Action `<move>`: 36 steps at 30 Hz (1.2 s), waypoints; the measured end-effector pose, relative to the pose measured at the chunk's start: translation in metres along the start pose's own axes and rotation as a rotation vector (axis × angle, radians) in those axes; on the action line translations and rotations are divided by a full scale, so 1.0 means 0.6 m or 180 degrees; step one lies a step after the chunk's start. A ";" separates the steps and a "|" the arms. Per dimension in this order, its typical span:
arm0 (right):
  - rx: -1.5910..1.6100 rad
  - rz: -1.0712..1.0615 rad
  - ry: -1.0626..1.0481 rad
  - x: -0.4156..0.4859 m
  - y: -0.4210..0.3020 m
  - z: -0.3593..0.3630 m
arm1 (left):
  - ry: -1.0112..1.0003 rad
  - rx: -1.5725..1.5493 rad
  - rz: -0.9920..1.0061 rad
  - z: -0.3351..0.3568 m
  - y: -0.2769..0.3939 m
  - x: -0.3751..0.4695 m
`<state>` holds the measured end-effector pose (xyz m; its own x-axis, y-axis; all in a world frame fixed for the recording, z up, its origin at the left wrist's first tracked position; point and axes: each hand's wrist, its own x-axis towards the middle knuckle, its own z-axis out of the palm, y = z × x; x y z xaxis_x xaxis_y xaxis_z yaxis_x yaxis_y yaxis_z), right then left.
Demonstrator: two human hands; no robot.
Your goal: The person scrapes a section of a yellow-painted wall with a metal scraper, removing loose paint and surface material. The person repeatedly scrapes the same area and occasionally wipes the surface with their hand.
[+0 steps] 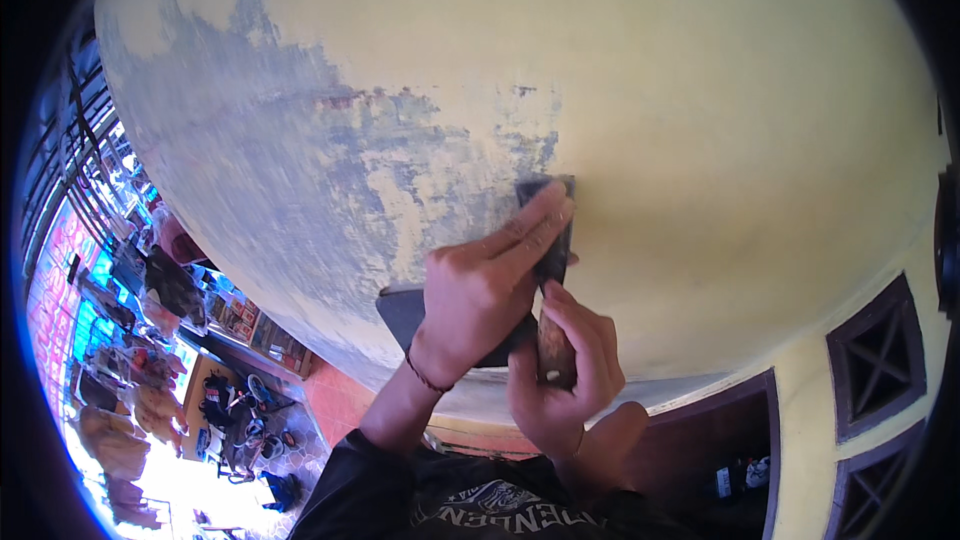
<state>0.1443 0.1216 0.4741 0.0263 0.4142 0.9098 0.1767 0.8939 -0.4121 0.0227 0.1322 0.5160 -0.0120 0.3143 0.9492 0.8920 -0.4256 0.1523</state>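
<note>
My right hand (574,367) grips the worn handle of a putty knife (556,262), whose dark blade lies against a pale yellow wall (675,127). My left hand (487,270) reaches across with two fingers extended onto the blade. A dark flat plate (401,319) is under my left hand; its far part is hidden, and how it is held cannot be told. Grey, streaky patches (285,165) cover the wall to the left of the blade, with small reddish marks near their upper edge.
Framed vents with crossed bars (876,358) and a dark doorway (705,457) stand at the lower right. At the lower left are a shelf with packets (259,334), hanging bags (172,281), a bicycle (259,397) and a tiled floor.
</note>
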 end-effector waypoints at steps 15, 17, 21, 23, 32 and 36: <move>0.0126 -0.0033 0.0186 -0.013 -0.004 0.005 | -0.0048 0.0070 0.0101 -0.002 0.002 -0.004; 0.0110 0.0166 0.0066 -0.008 -0.001 0.009 | -0.0123 0.0166 -0.0095 -0.002 0.001 -0.002; 0.0128 0.0136 0.0038 -0.005 0.000 0.009 | -0.0065 0.0091 -0.0105 -0.002 -0.003 -0.002; 0.0219 -0.0140 0.0192 -0.006 -0.002 0.010 | -0.0029 0.0089 0.0121 -0.005 -0.004 -0.002; 0.0297 0.0149 0.0154 -0.010 -0.005 0.009 | -0.0079 0.0063 0.0042 -0.004 -0.007 -0.002; 0.0006 0.0329 -0.0032 -0.005 -0.004 0.014 | -0.0197 0.0273 -0.0181 -0.004 -0.009 -0.002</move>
<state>0.1356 0.1195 0.4721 0.0344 0.5059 0.8619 0.1716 0.8466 -0.5038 0.0167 0.1319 0.5145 -0.0382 0.3887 0.9206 0.9260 -0.3324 0.1788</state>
